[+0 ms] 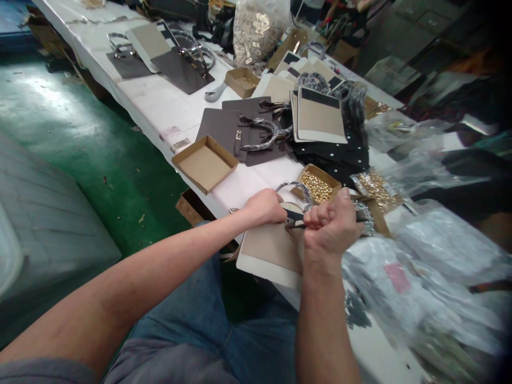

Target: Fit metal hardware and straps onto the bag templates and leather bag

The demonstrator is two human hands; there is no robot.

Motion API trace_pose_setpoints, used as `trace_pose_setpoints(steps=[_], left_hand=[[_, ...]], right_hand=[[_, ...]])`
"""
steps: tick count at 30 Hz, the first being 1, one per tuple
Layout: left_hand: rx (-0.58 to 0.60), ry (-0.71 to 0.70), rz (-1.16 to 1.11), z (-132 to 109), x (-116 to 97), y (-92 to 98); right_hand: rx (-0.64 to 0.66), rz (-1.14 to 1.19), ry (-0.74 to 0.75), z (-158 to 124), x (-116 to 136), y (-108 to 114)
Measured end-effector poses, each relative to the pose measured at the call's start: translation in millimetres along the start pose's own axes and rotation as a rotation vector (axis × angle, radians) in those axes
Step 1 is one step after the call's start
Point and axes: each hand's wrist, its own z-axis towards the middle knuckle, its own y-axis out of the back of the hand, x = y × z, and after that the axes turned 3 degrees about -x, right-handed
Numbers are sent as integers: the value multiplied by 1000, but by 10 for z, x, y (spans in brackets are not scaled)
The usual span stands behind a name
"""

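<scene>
At the table's near edge lies a beige bag panel [272, 246] with a white border and a dark strip along its top. My left hand [266, 208] is closed on the panel's upper edge, its fingertips partly hidden. Wrapped round a dark hand tool, apparently pliers [295, 224], is my right hand [330, 223]. The tool's tip meets the panel's dark strip beside my left fingers. A bag handle in clear plastic wrap [307, 193] arches up behind both hands. Just beyond it stands a cardboard box of small gold metal fittings [318, 185].
A shallow cardboard box [206, 164] sits at the table's left edge. Farther back lie dark bag panels with wrapped handles [218, 128] and stacked beige panels [322, 114]. Plastic bags [412, 282] cover the right side. A grey bin [52, 213] stands on the green floor.
</scene>
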Motion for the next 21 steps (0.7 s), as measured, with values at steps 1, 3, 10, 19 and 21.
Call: trace_pose_setpoints(steps=[1, 3, 10, 19, 21], left_hand=[[1, 3, 4, -1, -2, 2], [3, 8, 8, 5, 2, -1], [13, 10, -32, 82, 74, -52], [19, 23, -42, 111, 74, -58], [9, 16, -33, 94, 66, -54]], right_hand=[[1, -1, -2, -7, -8, 3], [-4, -9, 2, -20, -35, -1], [4, -124, 89, -54, -87, -102], [6, -148, 102, -104, -94, -171], [17, -130, 131, -149, -98, -152]])
